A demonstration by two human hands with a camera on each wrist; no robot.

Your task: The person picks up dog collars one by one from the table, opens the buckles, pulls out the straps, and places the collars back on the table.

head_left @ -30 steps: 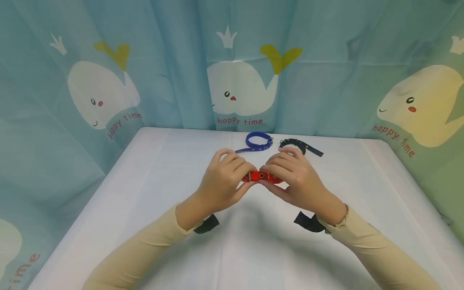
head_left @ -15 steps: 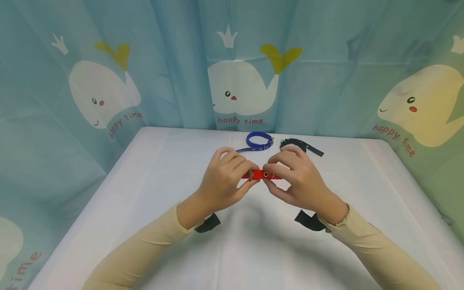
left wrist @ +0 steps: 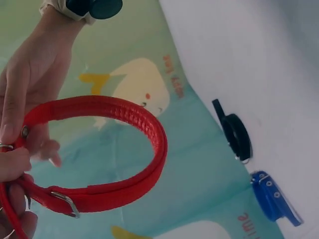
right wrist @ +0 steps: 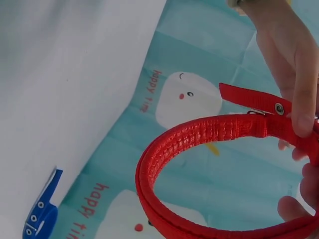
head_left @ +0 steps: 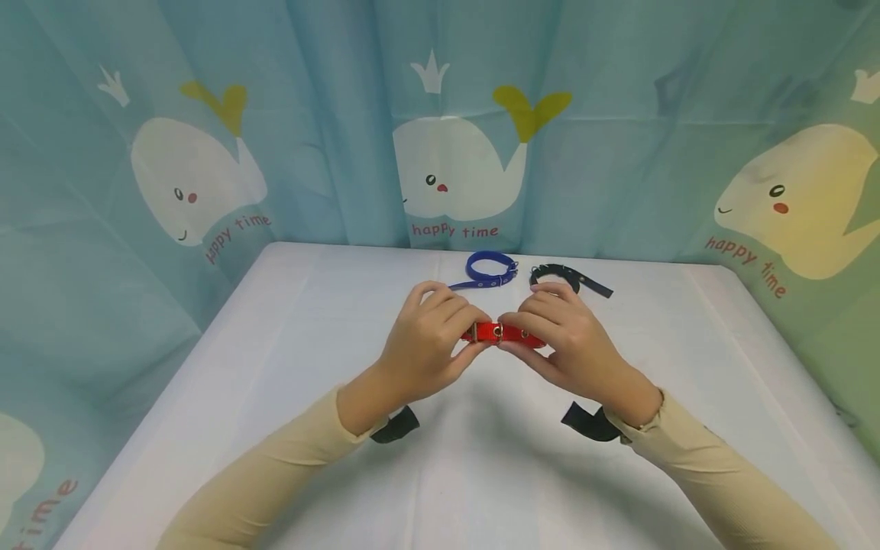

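A red dog collar [head_left: 488, 331], buckled into a loop, is held up over the table between both hands. My left hand [head_left: 426, 336] pinches it beside the metal buckle, thumb below and fingers above. Opposite, my right hand [head_left: 567, 340] pinches the strap close to a metal loop around an eyelet. The left wrist view shows the padded red collar [left wrist: 159, 134] with a metal D-ring [left wrist: 67, 203] on its band. In the right wrist view, the strap's free end [right wrist: 244, 95] with an eyelet sticks out past the left fingers.
A coiled blue collar [head_left: 490, 281] and a coiled black collar [head_left: 584, 279] lie near the back edge of the white table [head_left: 330, 305]. Behind them hangs a blue-green curtain [head_left: 316, 153] with whale prints. Black straps [head_left: 591, 422] hang at both wrists.
The right fingers drew slightly apart, then came back together on the strap. The small metal loop shifted left and now overlaps an eyelet. The left hand has stayed nearly still.
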